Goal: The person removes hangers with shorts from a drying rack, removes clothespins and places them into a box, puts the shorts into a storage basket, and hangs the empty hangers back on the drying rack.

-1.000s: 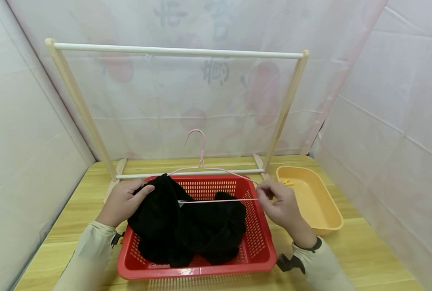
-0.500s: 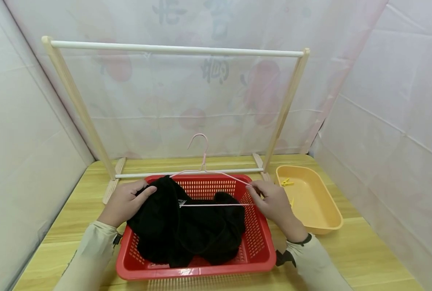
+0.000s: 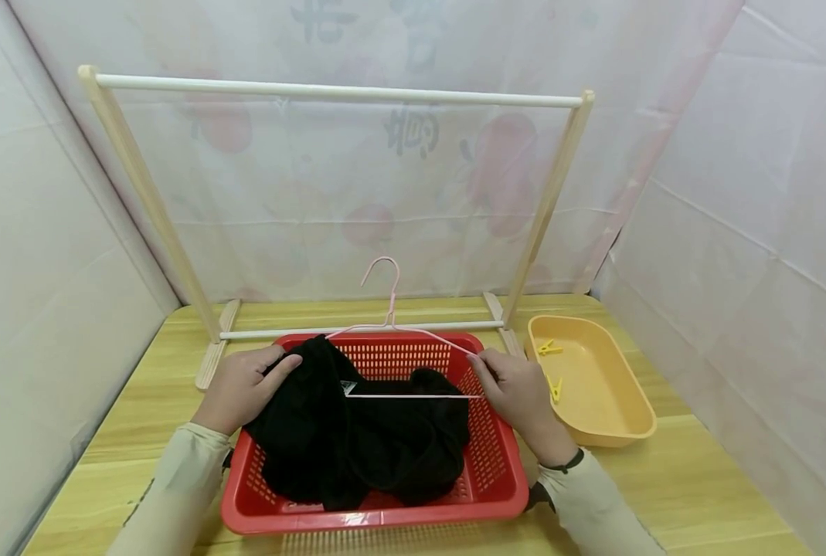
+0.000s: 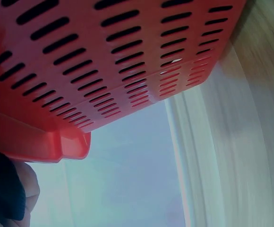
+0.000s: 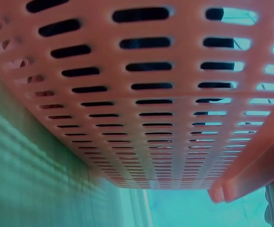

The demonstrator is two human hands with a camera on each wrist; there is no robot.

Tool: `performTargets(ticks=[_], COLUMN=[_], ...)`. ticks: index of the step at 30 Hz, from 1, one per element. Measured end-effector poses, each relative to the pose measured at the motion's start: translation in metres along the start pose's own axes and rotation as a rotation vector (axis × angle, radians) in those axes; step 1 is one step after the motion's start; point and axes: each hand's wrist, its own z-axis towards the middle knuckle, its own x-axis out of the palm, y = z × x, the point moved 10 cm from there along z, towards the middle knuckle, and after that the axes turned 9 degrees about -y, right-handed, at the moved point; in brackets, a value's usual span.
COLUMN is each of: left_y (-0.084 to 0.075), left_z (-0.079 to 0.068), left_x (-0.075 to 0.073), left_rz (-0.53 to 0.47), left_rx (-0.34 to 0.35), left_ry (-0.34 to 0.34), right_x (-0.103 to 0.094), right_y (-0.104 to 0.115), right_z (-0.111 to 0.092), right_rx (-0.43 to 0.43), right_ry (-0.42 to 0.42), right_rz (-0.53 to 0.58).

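A black garment (image 3: 385,448) lies bunched in a red perforated basket (image 3: 374,519). My left hand (image 3: 246,386) pinches the garment's upper left part, thumb on top. A pink wire hanger (image 3: 367,327) stands with its hook upward above the basket's far rim. Its left end goes into the garment, beside a small white label (image 3: 347,387). At the hanger's right end, my right hand (image 3: 520,390) grips the wire between thumb and curled fingers. In the left wrist view, fingers (image 4: 29,184) show behind black cloth. The right wrist view shows mostly the red basket's side (image 5: 146,104).
Behind the basket stands a rack with pale wooden posts (image 3: 137,177) and a white top rod (image 3: 343,91). To the right, a yellow tray (image 3: 603,378) holds yellow clips (image 3: 550,349). Everything rests on a wood-grain table (image 3: 691,471), with light cloth walls around.
My right hand has moved left and closed on the hanger's right end. The hanger has shifted slightly right and down. My left hand keeps its hold on the garment.
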Motion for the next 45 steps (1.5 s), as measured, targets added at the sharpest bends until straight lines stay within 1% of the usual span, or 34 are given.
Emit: performTargets(ticks=[10,18,29,37,45], left_y=[-0.0013,-0.0006,0.0028,0.0008,-0.0004], left_z=[-0.0005,-0.0003,-0.0019,-0.0006,0.0011], left_x=[-0.0001,-0.0001,0.0014,0.0000,0.0011], left_rz=[0.016,0.007,-0.001,-0.004,0.007], left_rx=[-0.006,-0.009,-0.024,-0.008,0.004], left_ry=[-0.004,-0.007,-0.003,-0.015,-0.001], right_x=[0.0035,0.0022,0.0042,0.0038,0.0029], right_y=[-0.0022,-0.0021,-0.0033,-0.0039,-0.0034], right_z=[-0.0032,-0.0027,-0.0042,-0.0031,-0.0024], right_rx=[0.021,0.018,0.046,0.054,0.046], right_ry=[0.026,0.009,0.046,0.049,0.041], right_rz=[-0.007,-0.010,-0.022,-0.023,-0.019])
